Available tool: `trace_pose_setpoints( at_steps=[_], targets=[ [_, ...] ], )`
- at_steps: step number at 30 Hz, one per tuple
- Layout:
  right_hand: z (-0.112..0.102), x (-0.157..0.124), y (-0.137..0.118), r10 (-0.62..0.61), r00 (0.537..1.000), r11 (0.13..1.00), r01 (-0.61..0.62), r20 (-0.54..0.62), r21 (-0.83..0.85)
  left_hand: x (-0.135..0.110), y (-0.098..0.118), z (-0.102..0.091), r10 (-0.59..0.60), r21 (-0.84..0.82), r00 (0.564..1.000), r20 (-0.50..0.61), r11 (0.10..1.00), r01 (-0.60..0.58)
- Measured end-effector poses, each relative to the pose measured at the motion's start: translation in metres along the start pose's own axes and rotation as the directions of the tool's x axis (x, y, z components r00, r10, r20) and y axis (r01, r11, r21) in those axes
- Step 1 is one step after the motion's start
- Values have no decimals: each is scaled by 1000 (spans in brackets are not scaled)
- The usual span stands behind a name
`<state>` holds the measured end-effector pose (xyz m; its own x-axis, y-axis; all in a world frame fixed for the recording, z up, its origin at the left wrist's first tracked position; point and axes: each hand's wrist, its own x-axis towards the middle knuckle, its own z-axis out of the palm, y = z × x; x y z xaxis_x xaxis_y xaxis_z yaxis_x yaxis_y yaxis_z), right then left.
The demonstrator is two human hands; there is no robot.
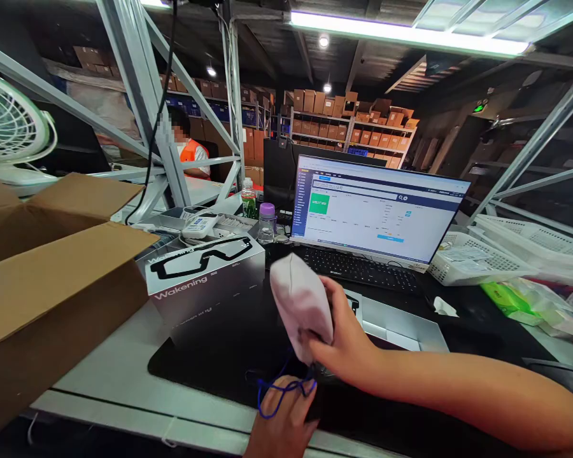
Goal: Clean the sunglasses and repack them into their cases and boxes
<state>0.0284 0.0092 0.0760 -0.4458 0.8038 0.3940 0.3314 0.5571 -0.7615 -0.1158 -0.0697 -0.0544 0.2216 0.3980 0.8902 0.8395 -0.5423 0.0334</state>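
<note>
A pale grey cloth pouch (293,299) stands above the black desk mat, gripped on its right side by my right hand (346,337), thumb in front and fingers behind. Blue cord (279,397) hangs in loops from the pouch's lower end. My left hand (284,416) is just below, fingers curled and closed at the cord, which loops over them. A grey box (405,321) lies behind my right hand, partly covered by it. To the left stands a box marked "Wakening" (210,286) with glasses pictured on its lid. What the pouch contains is hidden.
An open cardboard carton (67,305) takes up the left side. A monitor (377,216) and keyboard (363,270) stand behind the mat (210,362). Bottles (266,226) are near the keyboard. White baskets (477,261) and a green packet (510,302) sit right. Another person (191,152) sits beyond.
</note>
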Motion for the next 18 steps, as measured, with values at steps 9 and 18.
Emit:
trace_pose_setpoints(
  at_steps=[9,18],
  targets=[
    [-21,-42,49,161,814,792,230,557,-565,-6,0,-2,-29,-32,999,-41,999,28],
    [11,-71,56,146,855,470,382,497,-796,-9,-1,-13,21,69,1000,-4,997,-21]
  ],
)
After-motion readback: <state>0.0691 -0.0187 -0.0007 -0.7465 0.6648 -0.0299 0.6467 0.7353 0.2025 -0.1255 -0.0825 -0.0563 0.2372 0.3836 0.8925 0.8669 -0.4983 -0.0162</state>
